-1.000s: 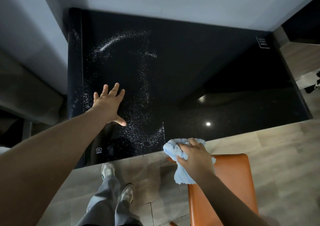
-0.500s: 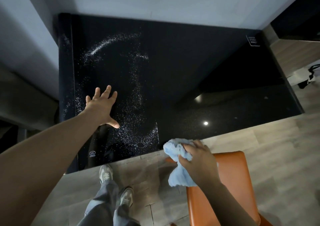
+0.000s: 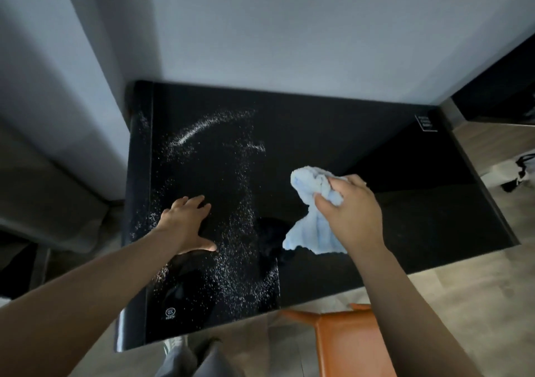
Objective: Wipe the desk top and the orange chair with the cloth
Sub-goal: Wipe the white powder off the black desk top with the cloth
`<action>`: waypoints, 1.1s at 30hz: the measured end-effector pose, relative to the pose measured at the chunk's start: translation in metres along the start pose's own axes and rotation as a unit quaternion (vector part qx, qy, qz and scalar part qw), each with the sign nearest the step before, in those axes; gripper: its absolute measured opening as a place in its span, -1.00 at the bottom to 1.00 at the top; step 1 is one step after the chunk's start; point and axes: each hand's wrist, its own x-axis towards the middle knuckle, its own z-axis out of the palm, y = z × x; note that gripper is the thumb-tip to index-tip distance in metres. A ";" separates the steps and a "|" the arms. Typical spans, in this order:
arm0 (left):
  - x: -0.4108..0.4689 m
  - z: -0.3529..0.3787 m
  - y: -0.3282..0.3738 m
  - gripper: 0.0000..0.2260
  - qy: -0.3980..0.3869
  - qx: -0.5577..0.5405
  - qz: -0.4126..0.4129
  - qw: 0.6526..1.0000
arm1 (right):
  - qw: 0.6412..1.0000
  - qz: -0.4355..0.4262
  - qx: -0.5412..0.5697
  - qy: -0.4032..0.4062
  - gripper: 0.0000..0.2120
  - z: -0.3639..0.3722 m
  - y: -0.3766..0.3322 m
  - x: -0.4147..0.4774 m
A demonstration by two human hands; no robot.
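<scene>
Gripping the bunched blue cloth (image 3: 314, 214), the right hand (image 3: 351, 207) holds it over the black bench (image 3: 362, 139), its tail hanging down. The left hand (image 3: 186, 223) lies flat, fingers spread, among white specks (image 3: 237, 263). The orange chair (image 3: 347, 345) stands at the bench's near edge.

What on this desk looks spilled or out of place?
White powdery specks are scattered over the left half of the black desk top, with a curved streak near the back. The left hand rests flat among them; the right hand holds the blue cloth beside them.
</scene>
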 end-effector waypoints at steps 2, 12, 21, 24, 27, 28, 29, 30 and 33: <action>0.001 -0.006 -0.006 -0.12 0.010 -0.046 0.004 0.999 | 1.000 -0.012 -0.001 0.011 -0.82 -0.003 -0.005 0.026; 0.031 -0.065 -0.017 -0.25 0.075 -0.062 -0.006 0.995 | 0.998 -0.062 0.014 0.016 -0.73 0.016 -0.035 0.163; 0.083 -0.084 -0.031 -0.18 0.095 -0.030 -0.052 0.994 | 0.996 -0.077 0.011 -0.030 -0.77 0.083 -0.047 0.279; 0.102 -0.084 -0.036 -0.08 0.096 -0.013 -0.064 0.993 | 0.996 -0.079 0.016 -0.045 -0.77 0.102 -0.055 0.311; 0.116 -0.086 -0.040 0.04 0.077 0.005 -0.077 0.994 | 0.995 -0.083 0.009 -0.062 -0.76 0.122 -0.063 0.335; 0.120 -0.087 -0.041 0.08 0.070 0.007 -0.082 0.994 | 0.994 -0.083 0.007 -0.068 -0.74 0.128 -0.065 0.342; 0.124 -0.089 -0.042 0.11 0.066 0.008 -0.087 0.994 | 0.994 -0.083 0.004 -0.073 -0.72 0.134 -0.068 0.348; 0.127 -0.089 -0.043 0.15 0.063 0.009 -0.091 0.994 | 0.994 -0.082 -0.001 -0.078 -0.70 0.139 -0.070 0.354; 0.133 -0.090 -0.048 0.20 0.054 0.020 -0.097 0.994 | 0.992 -0.081 -0.010 -0.098 -0.68 0.155 -0.074 0.368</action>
